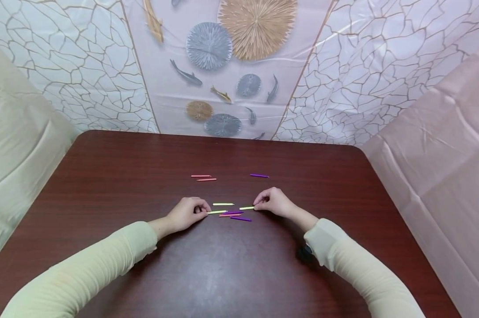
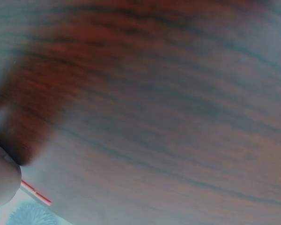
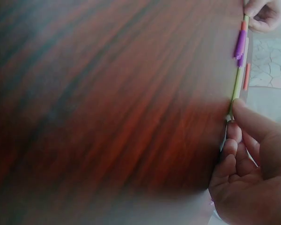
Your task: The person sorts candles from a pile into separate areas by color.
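Note:
In the head view my left hand (image 1: 188, 213) pinches the left end of a thin yellow candle (image 1: 217, 212) between thumb and fingertips. Across from it, my right hand (image 1: 275, 201) pinches the right end of another yellow candle (image 1: 246, 208), also seen as a yellow-green candle (image 3: 236, 84) in the right wrist view. Between the hands lie a purple candle (image 1: 234, 213), a pink candle (image 1: 229, 215) and a second purple candle (image 1: 241, 219), close together. A third yellow candle (image 1: 222, 204) lies just behind them. Only a fingertip of my left hand (image 2: 3, 176) shows in the left wrist view.
Farther back on the dark wooden table (image 1: 211, 265) lie two pink candles (image 1: 201, 176) at the left and a purple candle (image 1: 259, 176) at the right. Patterned cloth (image 1: 231, 97) hangs behind the table, with plain fabric (image 1: 434, 145) along the sides.

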The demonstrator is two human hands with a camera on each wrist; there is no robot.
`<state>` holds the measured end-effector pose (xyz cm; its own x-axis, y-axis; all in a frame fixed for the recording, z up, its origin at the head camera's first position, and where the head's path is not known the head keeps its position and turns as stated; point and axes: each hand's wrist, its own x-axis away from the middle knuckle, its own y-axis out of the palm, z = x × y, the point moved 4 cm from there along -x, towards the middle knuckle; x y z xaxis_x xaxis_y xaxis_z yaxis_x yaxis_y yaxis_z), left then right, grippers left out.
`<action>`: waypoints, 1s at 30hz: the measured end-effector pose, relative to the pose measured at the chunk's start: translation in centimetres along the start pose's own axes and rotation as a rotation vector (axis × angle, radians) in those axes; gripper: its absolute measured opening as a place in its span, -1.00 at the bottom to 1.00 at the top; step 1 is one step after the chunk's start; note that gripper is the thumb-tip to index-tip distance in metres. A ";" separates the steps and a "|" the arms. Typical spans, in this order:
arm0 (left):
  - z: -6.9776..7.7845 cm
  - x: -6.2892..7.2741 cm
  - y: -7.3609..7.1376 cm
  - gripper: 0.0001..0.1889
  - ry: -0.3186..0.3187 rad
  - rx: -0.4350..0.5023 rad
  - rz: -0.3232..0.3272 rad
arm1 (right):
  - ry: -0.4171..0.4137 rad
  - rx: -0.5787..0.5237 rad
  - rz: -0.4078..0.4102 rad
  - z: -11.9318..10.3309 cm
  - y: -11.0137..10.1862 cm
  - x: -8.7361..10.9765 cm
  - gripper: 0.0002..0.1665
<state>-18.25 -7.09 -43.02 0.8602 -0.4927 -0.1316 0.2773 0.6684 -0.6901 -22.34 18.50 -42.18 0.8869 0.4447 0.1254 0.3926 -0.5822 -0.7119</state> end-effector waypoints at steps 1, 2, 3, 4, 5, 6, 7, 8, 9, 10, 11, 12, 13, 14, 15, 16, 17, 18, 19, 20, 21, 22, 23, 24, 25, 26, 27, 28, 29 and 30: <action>0.0 0.0 0.0 -0.95 0.001 0.002 0.000 | -0.007 0.017 0.005 -0.1 0.0 0.0 -0.92; 0.1 0.0 0.0 -0.96 0.003 0.002 -0.001 | -0.019 0.035 0.011 -0.2 -0.1 0.0 -0.92; 0.1 0.0 0.0 -0.96 0.000 0.004 -0.001 | -0.031 0.051 0.016 -0.3 -0.1 0.0 -0.93; 0.1 0.0 0.0 -0.96 0.002 0.004 -0.001 | -0.040 0.063 0.020 -0.3 -0.2 0.1 -0.93; 0.1 0.0 -0.1 -0.96 0.003 0.004 -0.001 | -0.047 0.074 0.022 -0.3 -0.2 0.0 -0.93; 0.0 0.0 -0.1 -0.96 0.004 0.003 -0.001 | -0.046 0.077 0.023 -0.3 -0.1 0.0 -0.94; 0.0 0.0 -0.1 -0.96 0.004 0.001 -0.001 | -0.051 0.084 0.023 -0.3 -0.1 0.0 -0.94; 0.0 0.1 -0.1 -0.96 0.006 0.000 0.000 | -0.054 0.088 0.022 -0.3 -0.1 0.0 -0.94; 0.0 0.1 -0.1 -0.96 0.010 -0.002 0.004 | -0.054 0.089 0.021 -0.3 0.0 -0.1 -0.94; -0.1 0.1 -0.1 -0.96 0.016 -0.003 0.006 | -0.053 0.089 0.021 -0.2 0.0 -0.1 -0.94; -0.1 0.2 -0.1 -0.96 0.022 -0.002 0.010 | -0.053 0.089 0.020 -0.2 0.0 -0.1 -0.94; -0.1 0.2 -0.1 -0.96 0.028 -0.001 0.014 | -0.056 0.090 0.020 -0.2 0.1 -0.1 -0.94; -0.1 0.2 -0.1 -0.96 0.034 0.002 0.018 | -0.058 0.090 0.020 -0.2 0.1 -0.2 -0.94; -0.1 0.3 -0.2 -0.96 0.041 0.004 0.022 | -0.058 0.088 0.020 -0.2 0.1 -0.2 -0.94; -0.1 0.3 -0.2 -0.96 0.050 0.006 0.026 | -0.056 0.088 0.020 -0.2 0.1 -0.2 -0.94; -0.1 0.3 -0.2 -0.96 0.053 0.009 0.029 | -0.054 0.087 0.021 -0.2 0.1 -0.2 -0.94; -0.1 0.3 -0.2 -0.96 0.052 0.011 0.033 | -0.051 0.085 0.022 -0.2 0.1 -0.2 -0.94; -0.1 0.3 -0.2 -0.96 0.052 0.013 0.035 | -0.048 0.083 0.023 -0.2 0.1 -0.2 -0.94; -0.1 0.3 -0.2 -0.96 0.051 0.014 0.038 | -0.046 0.081 0.024 -0.2 0.1 -0.2 -0.94; -0.1 0.3 -0.2 -0.96 0.049 0.016 0.040 | -0.045 0.080 0.025 -0.2 0.1 -0.2 -0.94; -0.2 0.3 -0.2 -0.96 0.047 0.017 0.043 | -0.044 0.080 0.026 -0.2 0.1 -0.2 -0.94; -0.2 0.3 -0.2 -0.96 0.040 0.020 0.046 | -0.043 0.080 0.027 -0.2 0.1 -0.1 -0.94; -0.3 0.3 -0.3 -0.96 0.036 0.024 0.049 | -0.043 0.082 0.027 -0.2 0.1 -0.1 -0.94; -0.4 0.3 -0.3 -0.96 0.033 0.024 0.053 | -0.043 0.083 0.027 -0.2 0.1 -0.2 -0.94; -0.5 0.3 -0.4 -0.96 0.033 0.024 0.061 | -0.043 0.084 0.026 -0.1 0.1 -0.2 -0.94; -0.6 0.3 -0.5 -0.95 0.028 0.023 0.071 | -0.041 0.085 0.026 -0.1 0.2 -0.2 -0.94; -0.7 0.4 -0.7 -0.96 0.024 0.023 0.083 | -0.041 0.085 0.026 0.0 0.2 -0.2 -0.94; -0.8 0.4 -0.9 -0.96 0.021 0.021 0.099 | -0.041 0.085 0.025 0.0 0.2 -0.2 -0.94; -1.0 0.5 -1.1 -0.96 0.015 0.017 0.113 | -0.041 0.085 0.025 0.0 0.2 -0.2 -0.94; -1.1 0.5 -1.4 -0.97 0.012 0.015 0.129 | -0.042 0.084 0.025 0.0 0.2 -0.2 -0.94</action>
<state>-18.67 -8.92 -42.93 0.8839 -0.4089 -0.2270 0.1713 0.7347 -0.6564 -22.40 18.31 -42.34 0.8845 0.4597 0.0792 0.3472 -0.5353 -0.7700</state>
